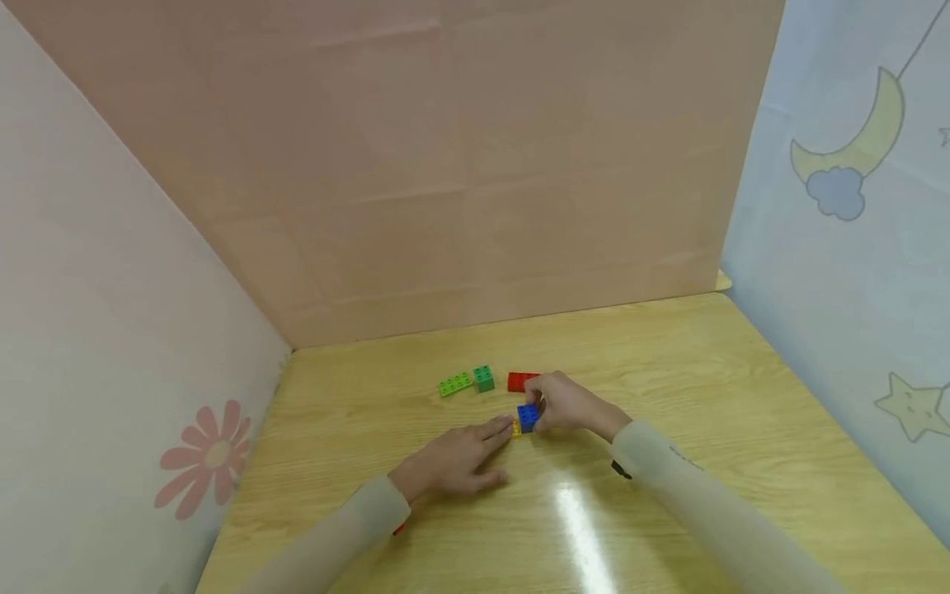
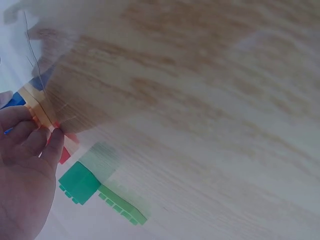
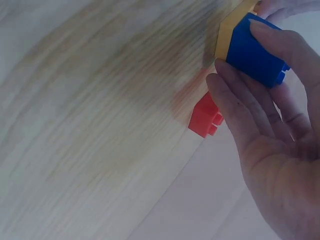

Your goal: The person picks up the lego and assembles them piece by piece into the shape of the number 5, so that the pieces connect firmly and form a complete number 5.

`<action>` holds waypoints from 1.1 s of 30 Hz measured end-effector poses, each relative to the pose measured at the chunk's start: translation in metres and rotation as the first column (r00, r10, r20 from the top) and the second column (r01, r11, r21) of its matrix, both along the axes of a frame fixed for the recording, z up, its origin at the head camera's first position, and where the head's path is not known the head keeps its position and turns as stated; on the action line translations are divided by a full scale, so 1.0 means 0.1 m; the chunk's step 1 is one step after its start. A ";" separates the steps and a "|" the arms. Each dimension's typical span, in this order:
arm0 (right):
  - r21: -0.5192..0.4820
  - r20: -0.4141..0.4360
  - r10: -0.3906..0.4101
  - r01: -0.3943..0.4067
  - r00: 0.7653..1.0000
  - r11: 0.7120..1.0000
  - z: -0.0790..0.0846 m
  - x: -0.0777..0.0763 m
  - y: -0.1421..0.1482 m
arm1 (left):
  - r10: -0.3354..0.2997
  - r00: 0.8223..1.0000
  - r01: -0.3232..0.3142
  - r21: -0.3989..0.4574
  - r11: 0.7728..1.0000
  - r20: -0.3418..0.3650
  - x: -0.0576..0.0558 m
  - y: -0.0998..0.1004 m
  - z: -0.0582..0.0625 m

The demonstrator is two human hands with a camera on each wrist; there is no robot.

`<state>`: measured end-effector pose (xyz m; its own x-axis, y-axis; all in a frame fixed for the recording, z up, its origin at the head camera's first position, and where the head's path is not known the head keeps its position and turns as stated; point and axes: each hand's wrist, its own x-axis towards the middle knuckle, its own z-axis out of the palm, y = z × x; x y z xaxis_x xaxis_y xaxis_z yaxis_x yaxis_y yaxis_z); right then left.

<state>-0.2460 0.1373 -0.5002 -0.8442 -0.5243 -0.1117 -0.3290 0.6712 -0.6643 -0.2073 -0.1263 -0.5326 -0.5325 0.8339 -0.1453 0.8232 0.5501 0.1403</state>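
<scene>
A blue building block (image 1: pixel 528 417) sits on one end of a yellow block (image 1: pixel 516 427) on the table. My right hand (image 1: pixel 570 404) pinches the blue block between thumb and fingers, as the right wrist view also shows. From the other side, the extended fingers of my left hand (image 1: pixel 463 458) press on the yellow block and hide most of it. The left thumb stands apart from the block. Whether the blue block is pressed fully down I cannot tell.
Behind the hands lie a flat red block (image 1: pixel 521 381), a green block (image 1: pixel 484 379) and a flat light green block (image 1: pixel 455 384). Something red (image 1: pixel 399 529) shows beside the left cuff. A brown panel (image 1: pixel 475 206) closes the table's far edge, with walls at both sides.
</scene>
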 end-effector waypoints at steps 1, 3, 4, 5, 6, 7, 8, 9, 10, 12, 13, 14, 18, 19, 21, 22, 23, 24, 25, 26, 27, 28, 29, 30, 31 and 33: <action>0.004 -0.004 -0.006 0.006 1.000 1.000 0.00 0.01 0.00 | 0.001 1.000 -0.001 0.002 1.000 0.000 0.00 0.00 0.01; 0.009 -0.002 -0.023 0.023 1.000 1.000 -0.01 0.02 0.00 | 0.001 1.000 -0.001 0.008 1.000 0.002 -0.01 0.01 0.01; 0.010 0.002 -0.029 0.029 1.000 1.000 -0.02 0.02 0.00 | 0.003 1.000 -0.004 0.010 1.000 0.008 0.00 0.00 0.02; 0.009 0.007 -0.035 0.035 0.999 0.999 -0.03 0.03 0.00 | 0.004 1.000 -0.005 0.011 1.000 0.013 0.00 0.00 0.02; 0.011 0.011 -0.043 0.042 0.999 0.999 -0.03 0.03 0.00 | 0.005 1.000 -0.005 0.013 1.000 0.017 0.01 0.00 0.02; 0.010 0.012 -0.049 0.049 0.999 0.999 -0.04 0.04 0.00 | 0.005 1.000 -0.006 0.014 1.000 0.019 0.01 0.00 0.02; 0.009 0.016 -0.059 0.059 0.998 0.998 -0.04 0.04 0.00 | 0.004 1.000 -0.004 0.017 1.000 0.019 0.01 0.01 0.02; 0.009 0.017 -0.066 0.066 0.998 0.998 -0.04 0.04 0.00 | 0.002 1.000 -0.003 0.020 1.000 0.019 0.01 0.01 0.02; 0.010 0.017 -0.073 0.073 0.997 0.997 -0.03 0.04 0.00 | 0.000 1.000 -0.001 0.024 1.000 0.019 0.01 0.01 0.02; 0.014 0.015 -0.082 0.082 0.997 0.997 -0.01 0.05 -0.01 | -0.001 1.000 0.000 0.024 1.000 0.015 0.00 0.02 0.02; 0.016 0.014 -0.082 0.082 0.997 0.997 0.00 0.05 -0.02 | 0.000 1.000 -0.001 0.024 1.000 0.016 0.00 0.02 0.02; 0.020 0.014 -0.082 0.082 0.996 0.996 0.01 0.05 -0.03 | 0.003 1.000 -0.003 0.022 1.000 0.019 0.00 0.01 0.03; 0.041 0.015 -0.081 0.081 0.997 0.996 0.04 0.06 -0.05 | 0.016 0.999 -0.017 0.007 1.000 0.036 0.00 0.01 0.04; 0.045 0.015 -0.086 0.085 0.996 0.995 0.04 0.06 -0.05 | 0.018 0.999 -0.018 0.009 1.000 0.042 0.00 0.02 0.05; 0.057 0.009 -0.098 0.098 0.995 0.994 0.04 0.06 -0.04 | 0.014 0.999 -0.015 0.010 1.000 0.043 0.00 0.03 0.05; 0.059 0.007 -0.107 0.106 0.994 0.993 0.03 0.06 -0.04 | 0.013 0.999 -0.014 0.012 1.000 0.042 0.00 0.03 0.05; 0.058 0.006 -0.115 0.114 0.993 0.992 0.03 0.06 -0.03 | 0.012 0.999 -0.012 0.012 1.000 0.039 -0.01 0.04 0.05; 0.058 0.002 -0.120 0.119 0.993 0.991 0.02 0.06 -0.03 | 0.010 0.999 -0.010 0.011 1.000 0.033 -0.01 0.04 0.05; 0.051 0.003 -0.123 0.122 0.992 0.991 0.00 0.06 -0.03 | 0.009 0.999 -0.009 0.010 1.000 0.031 -0.01 0.04 0.05; 0.044 0.007 -0.123 0.123 0.992 0.991 -0.01 0.07 -0.04 | 0.008 1.000 -0.008 0.006 1.000 0.030 -0.01 0.04 0.04; 0.035 0.015 -0.120 0.119 0.993 0.992 -0.02 0.07 -0.04 | 0.008 0.999 -0.008 0.001 1.000 0.032 0.00 0.04 0.04; 0.027 0.024 -0.117 0.116 0.993 0.993 -0.04 0.07 -0.04 | 0.012 0.999 -0.011 -0.005 1.000 0.035 0.00 0.03 0.03; 0.019 0.029 -0.117 0.116 0.993 0.993 -0.04 0.08 -0.05 | 0.013 0.999 -0.013 -0.008 1.000 0.037 0.01 0.02 0.03; 0.009 0.031 -0.116 0.116 0.993 0.993 -0.05 0.09 -0.05 | 0.018 0.999 -0.018 -0.008 1.000 0.039 0.01 0.01 0.02; -0.002 0.032 -0.118 0.118 0.992 0.993 -0.05 0.09 -0.06 | 0.021 0.999 -0.021 -0.005 1.000 0.043 0.01 0.01 0.02; -0.011 0.026 -0.125 0.125 0.992 0.992 -0.05 0.10 -0.06 | 0.025 0.999 -0.025 0.003 1.000 0.034 0.00 0.00 0.03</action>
<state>-0.2361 0.1314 -0.5055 -0.9003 -0.4163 -0.1272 -0.2263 0.6972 -0.6802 -0.2068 -0.1267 -0.5301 -0.5482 0.8207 -0.1608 0.8037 0.5702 0.1701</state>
